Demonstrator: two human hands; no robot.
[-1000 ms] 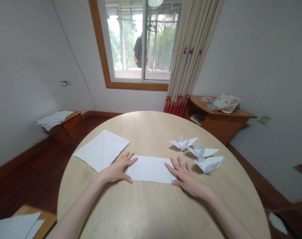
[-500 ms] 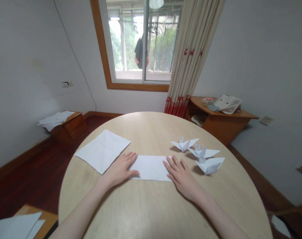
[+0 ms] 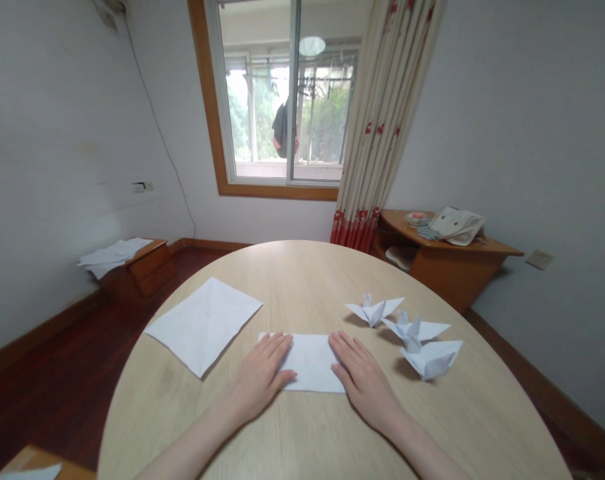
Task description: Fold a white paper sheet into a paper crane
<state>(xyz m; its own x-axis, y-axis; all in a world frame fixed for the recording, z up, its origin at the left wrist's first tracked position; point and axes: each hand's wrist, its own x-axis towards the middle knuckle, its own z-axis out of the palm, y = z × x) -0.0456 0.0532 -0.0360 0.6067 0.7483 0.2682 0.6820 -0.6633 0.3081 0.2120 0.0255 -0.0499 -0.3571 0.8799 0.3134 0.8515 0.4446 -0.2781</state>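
A white sheet of paper (image 3: 312, 362), folded into a flat rectangle, lies on the round table (image 3: 302, 440) in front of me. My left hand (image 3: 268, 370) rests flat over its left end, fingers extended and thumb apart. Over the right end lies my right hand (image 3: 361, 373), its fingers stretched out and pointing away from me. Both ends of the paper are partly hidden under the hands. To the left is a square white sheet (image 3: 206, 325) with crease lines. On the right stand three folded paper cranes (image 3: 375, 311), close together.
A small wooden cabinet (image 3: 150, 268) with papers on top stands at the left wall. Back right, a wooden desk (image 3: 462, 270) carries a cloth bag (image 3: 452, 225). A patterned curtain (image 3: 377, 133) hangs beside the window (image 3: 282, 100).
Both hands have slid inward over the folded paper, the left one more. The view has tilted up a little, so the table sits lower in the frame.
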